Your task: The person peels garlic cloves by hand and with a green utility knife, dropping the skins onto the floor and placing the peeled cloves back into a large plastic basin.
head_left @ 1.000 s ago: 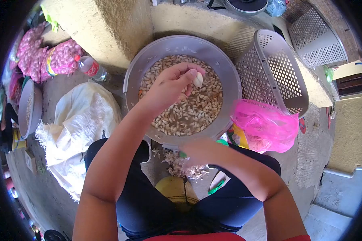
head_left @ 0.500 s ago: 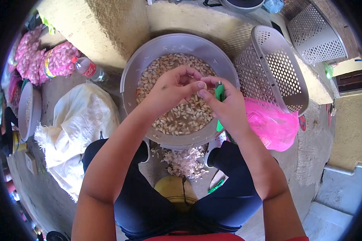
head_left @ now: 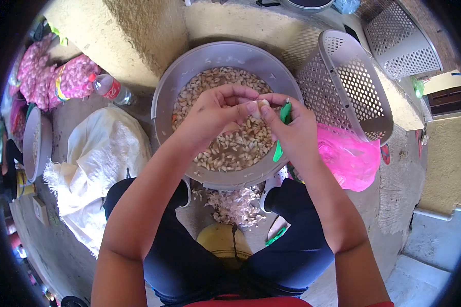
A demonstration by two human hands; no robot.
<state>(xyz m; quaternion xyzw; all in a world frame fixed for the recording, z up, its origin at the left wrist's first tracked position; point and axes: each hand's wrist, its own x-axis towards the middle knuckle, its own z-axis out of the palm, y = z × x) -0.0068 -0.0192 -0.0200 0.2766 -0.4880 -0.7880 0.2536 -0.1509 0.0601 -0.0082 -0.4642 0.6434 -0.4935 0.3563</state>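
Note:
Over a wide grey tub (head_left: 161, 97), my two hands meet at the fingertips. A pale garlic clove (head_left: 262, 104) is pinched between them, partly covered by fingers. My left hand (head_left: 210, 113) is closed, thumb and fingers on the clove's left side. In my right hand (head_left: 298, 128) a small green-handled knife (head_left: 278, 152) is tucked, its handle slanting down below the fingers, while the thumb presses at the clove. The knife's blade is mostly hidden. Many garlic cloves (head_left: 225, 156) lie in water in the tub beneath.
Garlic skins (head_left: 235, 207) are heaped between my feet, before a yellow bucket (head_left: 223, 240). Right of the tub stand a perforated grey basket (head_left: 312, 77) and a pink plastic bag (head_left: 351, 158). Leftward are a white sack (head_left: 105, 153), a Coca-Cola bottle (head_left: 110, 89) and pink net bags (head_left: 77, 74).
Both hands have turned slightly, and more of the pale clove shows between the fingertips. The green knife handle tilts more to the lower left.

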